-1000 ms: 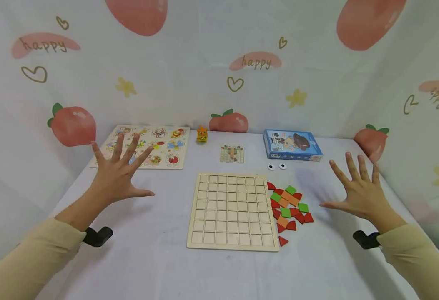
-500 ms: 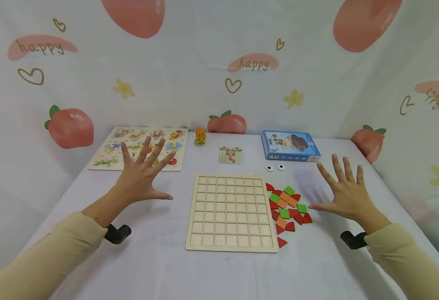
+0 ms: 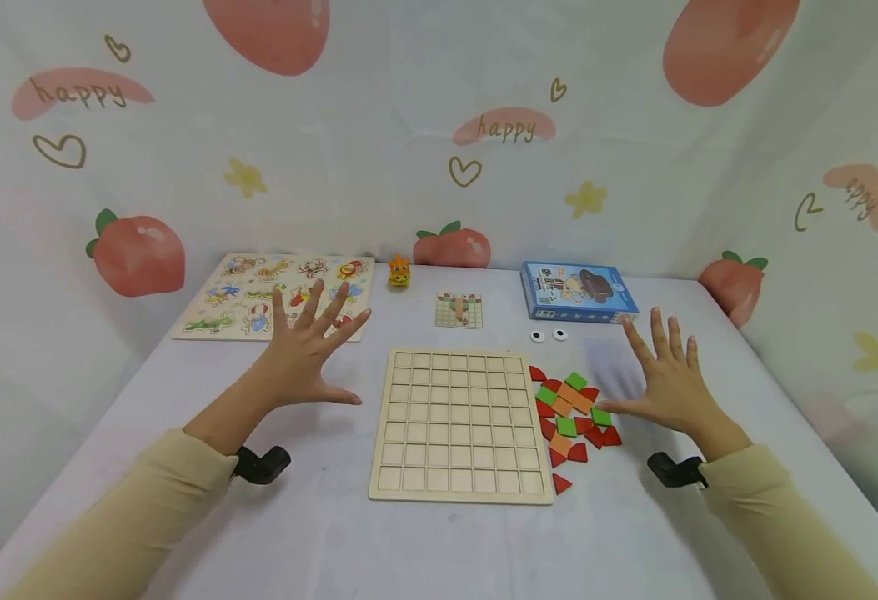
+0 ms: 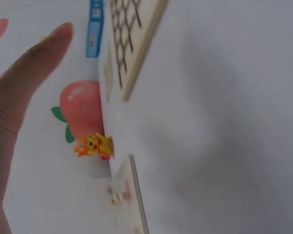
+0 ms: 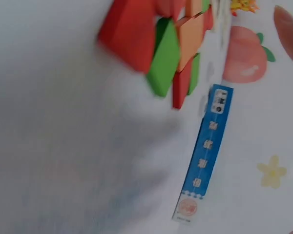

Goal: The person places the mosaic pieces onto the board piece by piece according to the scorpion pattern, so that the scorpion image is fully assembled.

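My left hand [image 3: 299,362] hovers with spread fingers left of a wooden grid board [image 3: 461,425], apart from it and holding nothing. On the other side my right hand [image 3: 671,383], also spread and holding nothing, is raised over the table near a loose pile of flat pieces. The pile has red quarter-round and triangular pieces [image 3: 612,436], green squares [image 3: 566,427] and orange squares [image 3: 561,445]. In the head view the right thumb tip overlaps a green piece; the right wrist view shows the pieces [image 5: 163,58] with no finger touching them. The grid board's cells hold no pieces.
A picture puzzle board [image 3: 213,325] lies at the back left, partly behind my left hand. Beyond the grid board are a small orange-yellow toy figure [image 3: 398,272], a pattern card [image 3: 459,310], two googly eyes [image 3: 537,337] and a blue box [image 3: 579,292]. A fabric backdrop stands behind the table.
Both hands have moved inward over the table, the left to the right and the right to the left, fingers still spread. The view has shifted slightly; the board and pieces lie as before.
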{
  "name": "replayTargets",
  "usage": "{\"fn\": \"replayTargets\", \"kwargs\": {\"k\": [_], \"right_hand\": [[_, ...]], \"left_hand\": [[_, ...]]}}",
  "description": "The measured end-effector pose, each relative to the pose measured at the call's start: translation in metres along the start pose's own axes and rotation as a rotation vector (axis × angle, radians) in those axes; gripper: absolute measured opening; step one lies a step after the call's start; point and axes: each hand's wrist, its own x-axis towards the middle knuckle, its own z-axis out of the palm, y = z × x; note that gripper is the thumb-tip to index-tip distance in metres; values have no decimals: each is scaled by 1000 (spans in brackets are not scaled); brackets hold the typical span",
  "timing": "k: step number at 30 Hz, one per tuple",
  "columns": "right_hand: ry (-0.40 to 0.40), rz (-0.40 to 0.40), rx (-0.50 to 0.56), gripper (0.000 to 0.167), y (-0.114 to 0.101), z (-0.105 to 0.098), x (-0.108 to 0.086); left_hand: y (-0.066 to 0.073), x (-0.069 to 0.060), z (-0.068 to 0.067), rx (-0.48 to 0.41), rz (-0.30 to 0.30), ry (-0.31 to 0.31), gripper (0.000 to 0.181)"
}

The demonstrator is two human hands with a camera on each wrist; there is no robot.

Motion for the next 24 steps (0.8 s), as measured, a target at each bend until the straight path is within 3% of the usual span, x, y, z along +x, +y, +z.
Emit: {"fn": "replayTargets", "kwargs": {"k": [3,7,13,20,24], "right_hand": [[-37,38,48,125,-3,2,1],[-155,94,154,121,-6,2,0],[-324,150,319,101,-11,0,-8],[-294,84,427,56,-5,3,-28],[-326,54,505,40,0,10,-36]], "left_hand": [[8,4,2,-92,-7,-93,114],[18,7,6,-193,-20,-197,112],[29,10,13,-340,-64,-255,112],[36,16,26,-510,-99,-329,107],[36,19,35,-589,-111,-351,101]]}}
